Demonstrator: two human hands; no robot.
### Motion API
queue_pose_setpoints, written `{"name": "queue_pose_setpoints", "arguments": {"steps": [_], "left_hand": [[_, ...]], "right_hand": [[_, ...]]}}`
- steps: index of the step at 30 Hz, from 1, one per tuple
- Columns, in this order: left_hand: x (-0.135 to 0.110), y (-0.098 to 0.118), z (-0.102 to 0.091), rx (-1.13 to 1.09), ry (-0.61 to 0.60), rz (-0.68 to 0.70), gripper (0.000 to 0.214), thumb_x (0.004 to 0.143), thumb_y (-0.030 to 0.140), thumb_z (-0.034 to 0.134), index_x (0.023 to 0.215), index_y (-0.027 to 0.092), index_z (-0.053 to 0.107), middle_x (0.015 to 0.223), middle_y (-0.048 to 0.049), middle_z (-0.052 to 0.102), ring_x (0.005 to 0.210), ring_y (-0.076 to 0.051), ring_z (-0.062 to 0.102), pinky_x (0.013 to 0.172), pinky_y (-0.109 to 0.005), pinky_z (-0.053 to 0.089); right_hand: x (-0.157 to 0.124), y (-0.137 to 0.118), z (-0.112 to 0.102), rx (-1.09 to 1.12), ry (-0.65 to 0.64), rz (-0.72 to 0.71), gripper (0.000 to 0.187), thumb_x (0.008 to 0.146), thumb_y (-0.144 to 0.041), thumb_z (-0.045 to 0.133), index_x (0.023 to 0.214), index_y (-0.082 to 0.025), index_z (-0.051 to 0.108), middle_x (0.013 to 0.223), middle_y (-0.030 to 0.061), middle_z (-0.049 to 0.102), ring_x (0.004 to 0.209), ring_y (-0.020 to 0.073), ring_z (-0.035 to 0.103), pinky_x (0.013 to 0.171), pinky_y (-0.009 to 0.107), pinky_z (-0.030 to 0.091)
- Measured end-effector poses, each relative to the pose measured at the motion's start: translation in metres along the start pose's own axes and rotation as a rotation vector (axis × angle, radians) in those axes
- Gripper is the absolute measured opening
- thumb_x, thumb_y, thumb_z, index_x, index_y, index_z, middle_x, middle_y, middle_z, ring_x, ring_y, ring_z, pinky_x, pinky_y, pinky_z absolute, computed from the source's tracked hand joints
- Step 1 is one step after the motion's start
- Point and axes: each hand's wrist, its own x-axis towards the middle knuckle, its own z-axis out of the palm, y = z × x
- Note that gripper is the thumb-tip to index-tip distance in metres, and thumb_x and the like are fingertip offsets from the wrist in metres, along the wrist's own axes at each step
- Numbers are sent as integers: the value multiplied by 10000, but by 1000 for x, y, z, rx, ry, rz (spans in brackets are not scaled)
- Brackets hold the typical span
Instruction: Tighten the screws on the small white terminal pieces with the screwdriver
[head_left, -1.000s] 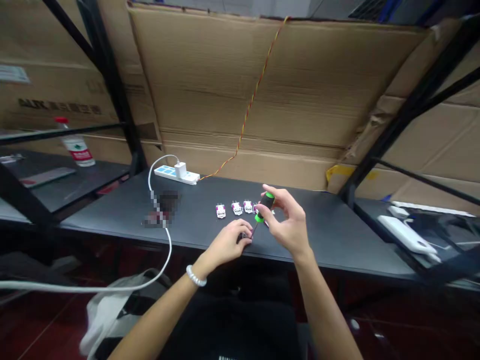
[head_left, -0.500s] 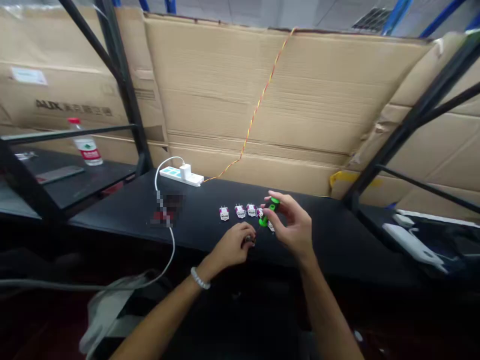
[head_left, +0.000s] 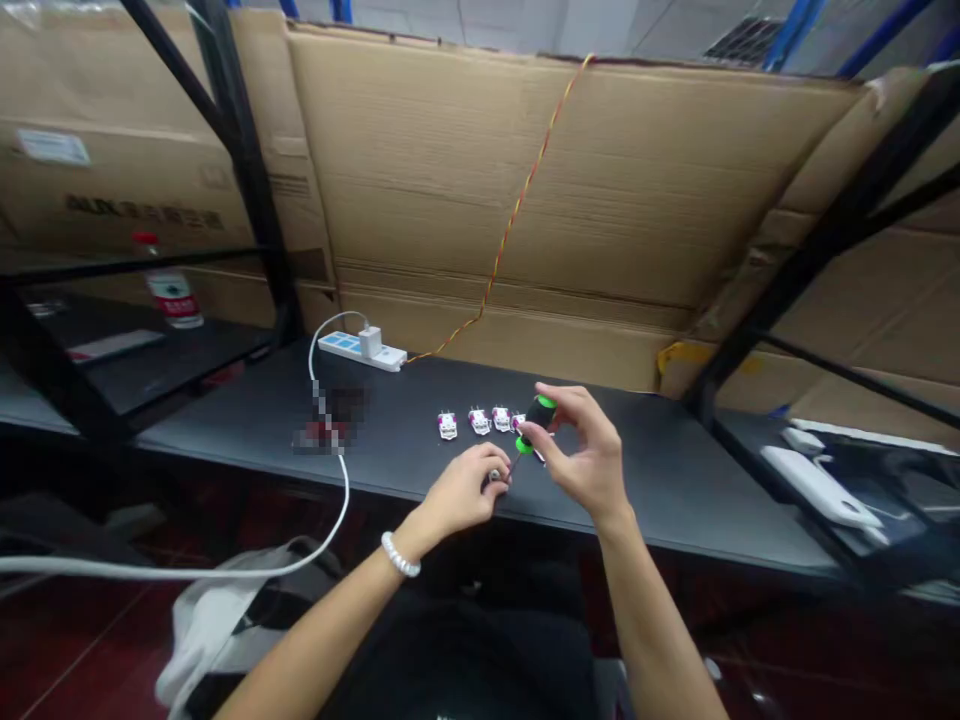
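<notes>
In my right hand (head_left: pixel 589 450) is a screwdriver (head_left: pixel 538 412) with a black and green handle, gripped between thumb and fingers. Its shaft slants down and left to my left hand (head_left: pixel 469 488). That hand, a pale beaded bracelet at its wrist, is closed on a small part (head_left: pixel 495 476), mostly hidden by the fingers, so its kind cannot be made out. Just beyond the hands, several small white and purple pieces (head_left: pixel 448 425) lie in a row on the black table (head_left: pixel 405 440). Those at the right end are partly covered by the screwdriver and my right hand.
A white power strip (head_left: pixel 360 350) with a plugged-in adapter sits at the back left; its white cable (head_left: pixel 347 490) hangs over the front edge. Black metal posts (head_left: pixel 259 180) frame the table, cardboard (head_left: pixel 510 200) standing behind. A white device (head_left: pixel 821 485) lies at the right.
The screwdriver's handle has turned a little in my right hand, showing more of its black side. My left hand stays in nearly the same place. The picture's brightness differs.
</notes>
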Motion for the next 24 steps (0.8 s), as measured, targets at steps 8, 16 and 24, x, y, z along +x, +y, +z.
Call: {"name": "queue_pose_setpoints", "arguments": {"steps": [8, 16, 24], "left_hand": [[1, -1, -1, 0, -15, -9, 162, 878, 58, 641, 858, 205, 706, 1094, -66, 712, 1066, -240, 669, 1009, -375, 543], [1, 2, -1, 3, -16, -29, 179, 887, 44, 634, 846, 201, 711, 1097, -59, 701, 1084, -239, 664, 1022, -378, 532], [0, -1, 0, 5, -14, -17, 173, 892, 51, 641, 851, 200, 718, 1100, -63, 701, 1086, -242, 661, 1016, -379, 531]], "right_hand": [[2, -2, -4, 79, -129, 38, 491, 1036, -268, 546, 1527, -288, 548, 1354, 116, 656, 1120, 251, 700, 977, 446, 599], [9, -4, -4, -74, -55, 40, 347, 951, -315, 733, 1293, -259, 724, 1055, 68, 695, 833, 196, 665, 751, 351, 594], [8, -5, -3, 37, -74, 56, 312, 990, -302, 682, 1300, -283, 710, 1119, 70, 738, 947, 224, 721, 851, 389, 619]]}}
